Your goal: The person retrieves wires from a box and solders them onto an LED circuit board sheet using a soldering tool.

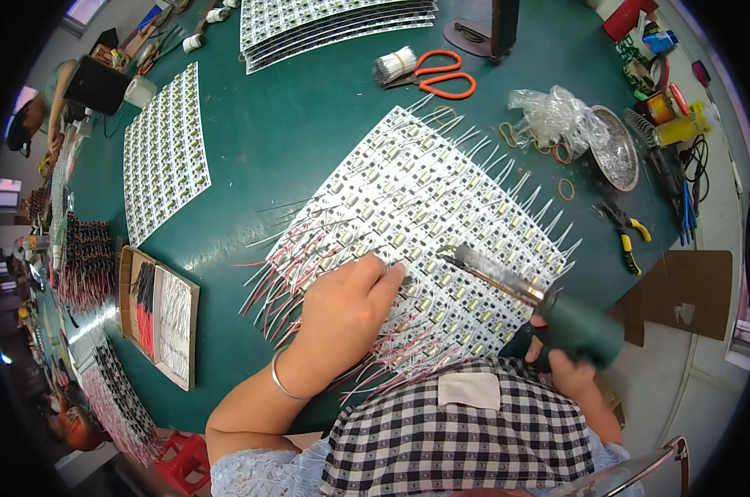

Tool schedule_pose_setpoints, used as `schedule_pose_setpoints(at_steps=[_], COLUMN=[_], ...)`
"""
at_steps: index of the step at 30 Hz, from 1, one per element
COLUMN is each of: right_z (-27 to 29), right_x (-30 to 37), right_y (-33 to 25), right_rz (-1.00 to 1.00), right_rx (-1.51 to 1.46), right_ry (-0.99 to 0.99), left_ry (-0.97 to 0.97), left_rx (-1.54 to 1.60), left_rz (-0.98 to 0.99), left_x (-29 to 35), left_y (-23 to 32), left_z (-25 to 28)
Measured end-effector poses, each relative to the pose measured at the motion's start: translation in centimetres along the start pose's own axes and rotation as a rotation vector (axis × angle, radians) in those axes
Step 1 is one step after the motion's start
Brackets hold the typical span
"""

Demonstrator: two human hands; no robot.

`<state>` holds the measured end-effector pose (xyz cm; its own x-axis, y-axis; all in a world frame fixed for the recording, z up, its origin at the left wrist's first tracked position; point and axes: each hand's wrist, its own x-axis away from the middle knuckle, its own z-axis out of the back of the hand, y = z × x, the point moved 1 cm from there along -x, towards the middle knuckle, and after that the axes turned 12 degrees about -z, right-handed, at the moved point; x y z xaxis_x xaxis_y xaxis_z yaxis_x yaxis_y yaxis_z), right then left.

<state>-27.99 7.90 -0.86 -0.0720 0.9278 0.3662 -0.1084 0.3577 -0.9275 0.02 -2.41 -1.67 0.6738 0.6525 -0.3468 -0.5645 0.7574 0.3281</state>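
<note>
A large white circuit board panel (424,190) lies tilted on the table in front of me, its rows dotted with small components. White wires stick out along its far right edge, and red, black and white wires (288,273) fan out at its left and near sides. My left hand (350,302) rests over the panel, thumb and fingers pinched together; whatever is between the fingertips is hidden. In my right hand (569,369) is a green soldering gun (586,331), gripped by its handle. Its metal barrel (499,277) points left, with the tip over the panel near my left fingertips.
Orange-handled scissors (445,74) lie beside a bundle of white wires (394,65). Left are another panel (168,149) and a cardboard box (188,331) of sorted wires. Stacked panels (333,33) sit at the back. Right are yellow-handled pliers (627,240), a metal dish (619,149) and crumpled plastic (553,116).
</note>
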Motion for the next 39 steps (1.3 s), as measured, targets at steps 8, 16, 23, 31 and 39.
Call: schedule_pose_setpoints(at_steps=[8, 16, 23, 31, 39], right_z=[0.6, -0.1, 0.4, -0.1, -0.3], right_x=[-0.8, -1.4, -0.1, -1.0, -1.1], right_y=[-0.7, -2.2, 0.3, -1.0, -1.1], right_rz=[0.247, 0.25, 0.009, 0.277, 0.256], right_rx=[0.591, 0.626, 0.194, 0.565, 0.516], right_ry=[-0.058, 0.031, -0.003, -0.039, -0.082], left_ry=[-0.068, 0.118, -0.033, 0.06, -0.023], left_rx=[-0.043, 0.026, -0.007, 0.06, 0.033], left_rz=[-0.01, -0.054, -0.11, -0.074, -0.059], left_x=[0.0, 0.1, -0.3, 0.0, 0.1], left_y=[0.4, -0.2, 1.0, 0.6, 0.6], left_z=[0.9, -0.5, -0.6, -1.4, -1.0])
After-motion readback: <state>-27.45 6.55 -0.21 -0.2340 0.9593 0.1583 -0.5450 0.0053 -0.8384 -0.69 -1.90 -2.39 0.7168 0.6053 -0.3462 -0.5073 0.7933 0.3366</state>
